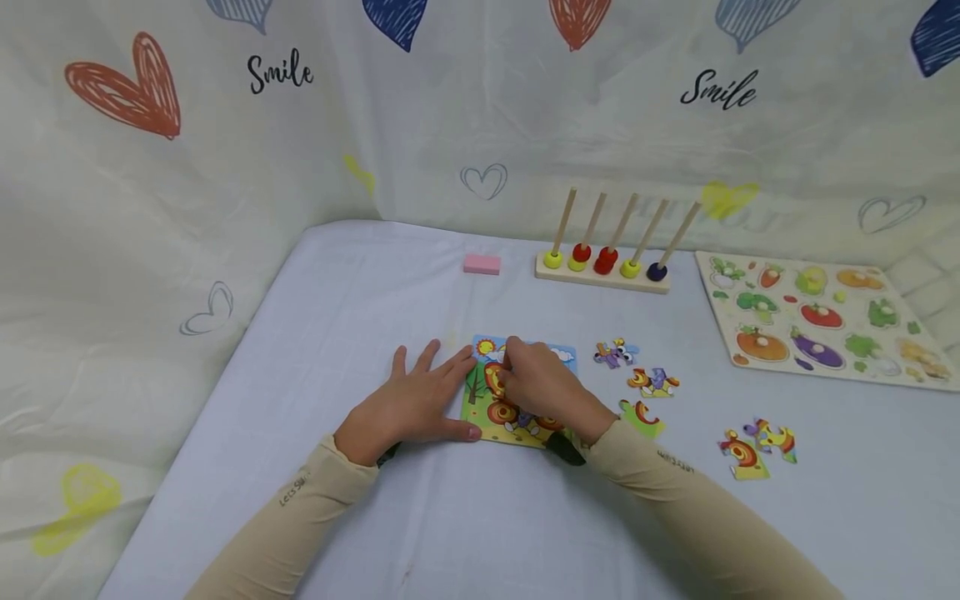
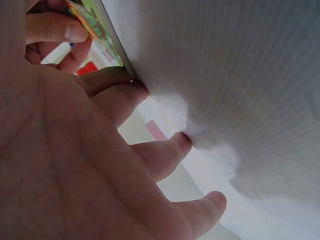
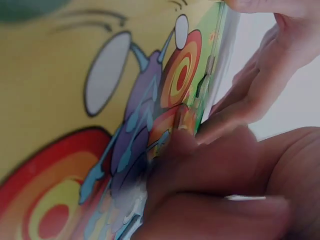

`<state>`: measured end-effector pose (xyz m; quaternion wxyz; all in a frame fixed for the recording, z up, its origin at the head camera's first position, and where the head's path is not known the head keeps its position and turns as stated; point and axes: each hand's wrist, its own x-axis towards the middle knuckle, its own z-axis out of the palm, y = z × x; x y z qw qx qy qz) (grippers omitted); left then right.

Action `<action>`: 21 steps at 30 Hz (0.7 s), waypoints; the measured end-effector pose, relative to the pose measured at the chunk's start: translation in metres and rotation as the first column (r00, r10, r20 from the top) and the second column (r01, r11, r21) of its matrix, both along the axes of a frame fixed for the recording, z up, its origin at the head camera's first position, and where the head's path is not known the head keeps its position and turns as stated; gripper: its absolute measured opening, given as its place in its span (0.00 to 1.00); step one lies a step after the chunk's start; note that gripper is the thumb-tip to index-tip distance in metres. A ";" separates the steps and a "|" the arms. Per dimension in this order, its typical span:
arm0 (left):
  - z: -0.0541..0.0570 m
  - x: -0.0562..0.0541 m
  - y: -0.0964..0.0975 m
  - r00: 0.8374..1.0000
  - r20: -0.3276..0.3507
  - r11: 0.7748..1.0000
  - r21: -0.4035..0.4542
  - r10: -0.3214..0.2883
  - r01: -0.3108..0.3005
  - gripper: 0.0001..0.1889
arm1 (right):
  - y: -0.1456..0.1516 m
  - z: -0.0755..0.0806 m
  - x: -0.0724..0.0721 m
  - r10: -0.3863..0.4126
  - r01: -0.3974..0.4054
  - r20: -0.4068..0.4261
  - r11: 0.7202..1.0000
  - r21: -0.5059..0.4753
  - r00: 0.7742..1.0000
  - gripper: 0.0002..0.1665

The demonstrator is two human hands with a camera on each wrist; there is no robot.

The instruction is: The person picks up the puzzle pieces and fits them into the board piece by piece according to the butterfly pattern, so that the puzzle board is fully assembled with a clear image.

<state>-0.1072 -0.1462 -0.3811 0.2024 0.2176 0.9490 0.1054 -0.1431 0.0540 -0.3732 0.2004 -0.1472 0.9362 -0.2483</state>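
A butterfly jigsaw puzzle board [image 1: 491,429] lies on the white-covered table, partly filled with picture pieces. My left hand [image 1: 416,400] has its fingers spread, and its thumb and fingertips touch the board's left edge. Over the board, my right hand [image 1: 543,379] pinches a puzzle piece [image 2: 82,20], which looks tilted against the board in the left wrist view. My right fingers hide much of that piece and the board's middle. In the right wrist view, the purple butterfly body [image 3: 135,120] shows close beside the right fingers.
Loose puzzle pieces [image 1: 654,382] lie right of the board, with two more pieces [image 1: 744,457] farther right. Behind stand a pink block [image 1: 482,264] and a peg stacker [image 1: 603,282] with coloured beads. A vegetable puzzle board [image 1: 765,302] lies at the far right.
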 end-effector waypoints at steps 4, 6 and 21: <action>0.000 0.000 0.000 1.000 -0.002 1.000 -0.002 -0.001 0.001 0.55 | 0.000 -0.001 -0.001 0.017 -0.018 -0.012 1.000 -0.010 1.000 0.06; -0.001 0.000 0.001 1.000 -0.001 1.000 0.003 -0.002 0.002 0.55 | 0.001 0.000 -0.001 0.019 -0.019 -0.013 1.000 -0.022 1.000 0.07; -0.001 -0.002 0.001 1.000 0.005 1.000 -0.015 0.002 -0.001 0.55 | 0.048 0.019 0.011 -0.060 0.047 -0.044 0.965 -0.257 0.997 0.08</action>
